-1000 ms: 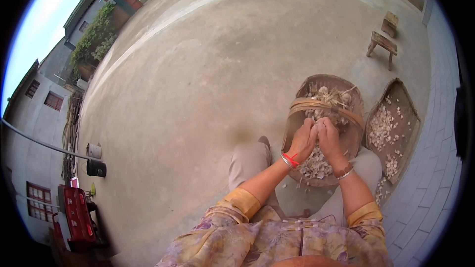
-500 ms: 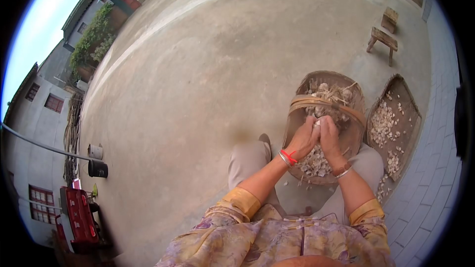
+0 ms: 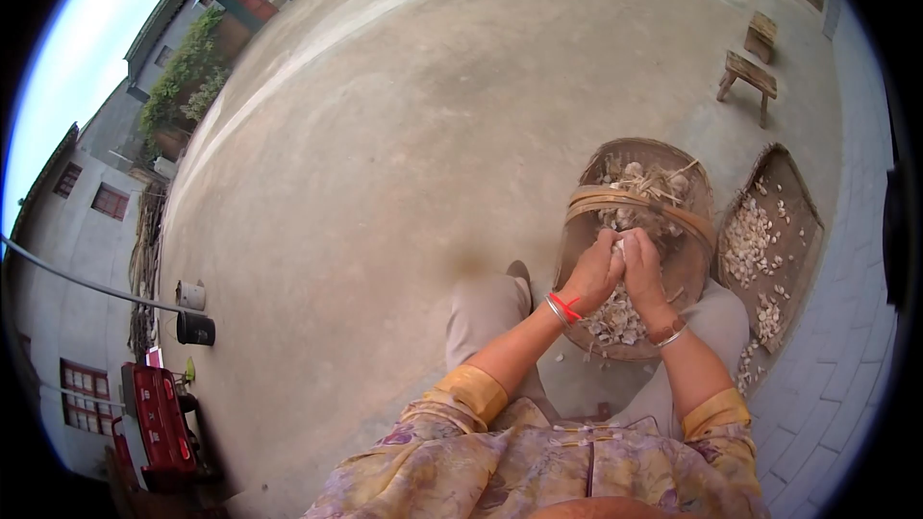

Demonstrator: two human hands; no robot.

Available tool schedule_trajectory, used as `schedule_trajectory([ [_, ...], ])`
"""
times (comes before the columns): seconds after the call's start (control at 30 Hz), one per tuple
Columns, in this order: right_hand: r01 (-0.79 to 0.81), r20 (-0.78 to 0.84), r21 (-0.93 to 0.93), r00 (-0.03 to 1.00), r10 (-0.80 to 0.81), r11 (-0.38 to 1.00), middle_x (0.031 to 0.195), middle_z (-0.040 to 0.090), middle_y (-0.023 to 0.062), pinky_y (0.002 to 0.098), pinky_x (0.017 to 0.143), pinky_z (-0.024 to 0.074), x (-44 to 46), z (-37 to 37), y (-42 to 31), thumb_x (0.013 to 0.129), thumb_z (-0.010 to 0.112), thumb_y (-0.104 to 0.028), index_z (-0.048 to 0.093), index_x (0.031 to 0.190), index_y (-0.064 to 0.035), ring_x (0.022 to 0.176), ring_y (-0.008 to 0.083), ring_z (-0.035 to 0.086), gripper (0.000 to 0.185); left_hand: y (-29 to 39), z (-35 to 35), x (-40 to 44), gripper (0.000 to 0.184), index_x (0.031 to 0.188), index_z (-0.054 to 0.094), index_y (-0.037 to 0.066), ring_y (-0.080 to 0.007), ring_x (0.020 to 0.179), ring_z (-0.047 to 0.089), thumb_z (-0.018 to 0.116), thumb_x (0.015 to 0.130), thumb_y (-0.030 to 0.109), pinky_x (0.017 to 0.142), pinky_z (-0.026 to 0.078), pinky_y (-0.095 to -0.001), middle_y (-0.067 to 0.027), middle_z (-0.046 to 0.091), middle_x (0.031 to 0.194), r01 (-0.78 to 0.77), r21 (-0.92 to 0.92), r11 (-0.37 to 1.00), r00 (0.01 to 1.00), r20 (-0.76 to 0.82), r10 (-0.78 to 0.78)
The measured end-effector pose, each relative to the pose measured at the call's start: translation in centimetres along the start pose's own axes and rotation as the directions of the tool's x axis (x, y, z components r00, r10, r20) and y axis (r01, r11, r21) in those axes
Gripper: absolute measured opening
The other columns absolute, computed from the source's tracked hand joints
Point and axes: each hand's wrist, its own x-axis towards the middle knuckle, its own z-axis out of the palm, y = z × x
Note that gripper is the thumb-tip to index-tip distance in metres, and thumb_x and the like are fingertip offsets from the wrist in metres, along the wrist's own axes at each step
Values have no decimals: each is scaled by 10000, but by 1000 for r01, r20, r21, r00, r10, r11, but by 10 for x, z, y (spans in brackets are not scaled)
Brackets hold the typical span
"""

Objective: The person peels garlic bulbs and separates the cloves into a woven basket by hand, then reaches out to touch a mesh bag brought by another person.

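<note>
A concrete yard [image 3: 385, 183], seemingly a home's, with a windowed wall [image 3: 87, 250] and wooden stools [image 3: 750, 74].

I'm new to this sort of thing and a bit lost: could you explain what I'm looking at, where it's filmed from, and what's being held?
There's no machine here, just a person's bare left hand and right hand. One camera, worn on the head, looks forward and down past the sleeves. The fingertips meet in a close grip around a small pale piece, mostly hidden. Below is a basket with an arched handle, holding what look like garlic bulbs with dry stalks and loose pale bits. To its right, a shallow tray on the ground carries more pale pieces.
</note>
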Motion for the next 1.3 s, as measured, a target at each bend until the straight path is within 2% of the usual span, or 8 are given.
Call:
schedule_trajectory([
  [0.23,30,-1,-89,1000,-31,996,787,557,122,345,698,444,4,-3,13,923,463,-208,549,885,16,728,212,529,243,-1,-1,1,286,1148,399,4,-496,917,550,386,914,168,784,436,-504,-319,580,926,83,3,997,995,52,-84],
  [0.33,72,-4,-173,997,-74,982,804,568,155,369,714,449,5,-3,2,909,480,-199,551,886,21,742,271,552,232,-5,1,2,299,1144,399,4,-426,791,603,380,908,188,705,464,-468,-285,591,837,14,-17,1000,1000,-1,-14],
  [0.4,76,-4,-210,997,-79,975,812,570,174,384,727,452,5,-3,-4,907,489,-202,551,889,21,759,315,562,232,-6,0,2,313,1130,405,0,-301,633,601,402,891,202,600,471,-405,-213,583,742,113,-82,990,993,49,-109],
  [0.5,100,-15,-220,994,-106,970,825,571,169,385,733,452,6,-2,-9,901,508,-207,553,891,11,780,315,569,223,-9,2,3,319,1111,412,-6,-202,542,554,418,874,207,524,454,-340,-141,566,686,125,-114,986,992,34,-122],
  [0.83,156,20,-324,987,-158,933,831,557,148,396,729,449,6,-4,-12,877,568,-203,547,889,-20,785,323,562,185,-15,3,5,238,1023,409,0,-184,538,571,419,854,168,485,463,-295,-117,566,686,165,-233,958,984,105,-143],
  [0.93,181,48,-379,983,-176,908,843,563,156,402,720,452,6,-3,-14,876,585,-215,543,887,-20,792,335,567,200,-8,1,5,209,998,410,-7,-176,550,583,406,864,154,487,474,-287,-111,566,710,282,-346,895,958,157,-241],
  [1.1,96,117,-438,992,-50,894,839,594,174,414,700,465,6,-5,-11,884,582,-221,538,893,-19,792,356,592,207,-3,-8,3,152,965,429,22,-148,512,532,397,879,142,443,433,-270,-77,526,724,437,-398,807,891,314,-328],
  [1.3,12,158,-464,985,69,885,840,603,190,427,707,465,3,-8,-17,884,577,-217,519,904,-14,798,374,590,212,-7,-3,2,135,962,431,42,-127,488,466,401,883,148,409,372,-261,-41,464,688,486,-450,750,865,368,-340],
])
